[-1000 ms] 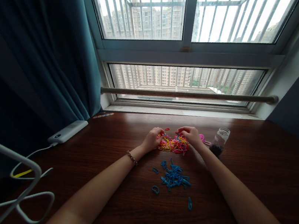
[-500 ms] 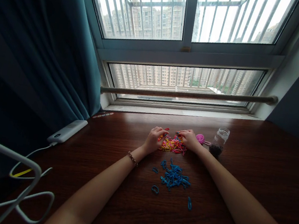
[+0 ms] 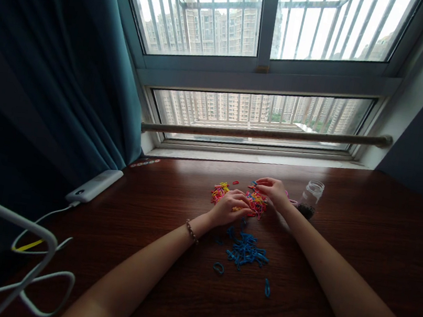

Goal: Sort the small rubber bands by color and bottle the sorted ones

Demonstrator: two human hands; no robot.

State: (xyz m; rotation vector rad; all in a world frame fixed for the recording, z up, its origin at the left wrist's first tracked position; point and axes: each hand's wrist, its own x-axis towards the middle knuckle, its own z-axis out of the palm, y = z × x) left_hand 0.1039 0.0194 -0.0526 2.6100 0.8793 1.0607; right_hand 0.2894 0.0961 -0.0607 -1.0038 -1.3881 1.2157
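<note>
A pile of small red, pink and yellow elastic hair bands (image 3: 255, 205) lies on the table. My left hand (image 3: 231, 207) reaches over it, fingers stretched out and apart from the thumb, covering part of the pile. Just below its fingertips, a blue band (image 3: 244, 221) has come to rest. At the pile's far right edge, my right hand (image 3: 272, 190) pinches a blue hair band (image 3: 254, 183) between thumb and fingers. Nearer to me is a heap of blue hair bands (image 3: 247, 251), with loose blue ones (image 3: 218, 268) around it.
Right of my right hand stands a clear jar (image 3: 312, 195) with dark contents, beside a mostly hidden pink item (image 3: 292, 202). A white power bank (image 3: 95, 185) with a white cable (image 3: 41, 234) lies at left by the curtain (image 3: 115, 86). A window rail (image 3: 266, 135) runs behind the table.
My left hand has moved right and nearer to me across the pile, and its fingers have spread. My right hand has shifted slightly right. A blue band now lies between pile and heap.
</note>
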